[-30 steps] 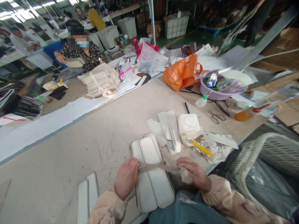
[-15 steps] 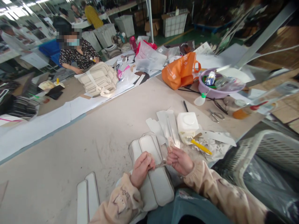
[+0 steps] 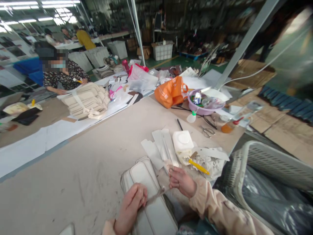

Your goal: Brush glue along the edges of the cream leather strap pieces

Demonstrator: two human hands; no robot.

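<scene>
A stack of pale, rounded-end panels [image 3: 143, 173] lies at the table's near edge. Across the top of it runs a thin greyish strip [image 3: 156, 195], stretched between my two hands. My left hand [image 3: 132, 204] is closed on one end, low over the stack's left side. Fingers pinched, my right hand [image 3: 182, 182] grips the other end just right of the stack. Pale flat cut pieces [image 3: 162, 147] fan out beyond my right hand, beside a white square container [image 3: 183, 142]. A yellow-handled tool [image 3: 199, 166] rests on crumpled white material.
A grey plastic basket [image 3: 246, 153] stands at the right. Scissors [image 3: 207, 131], a purple basin [image 3: 207, 109] and an orange bag [image 3: 171, 93] are farther back. Across the table a person [image 3: 66, 73] works behind a tied bundle of panels [image 3: 85, 101].
The camera view has tilted up and turned right, so the scene sits lower and farther left. My hands are wider apart, with more of the strip showing between them.
</scene>
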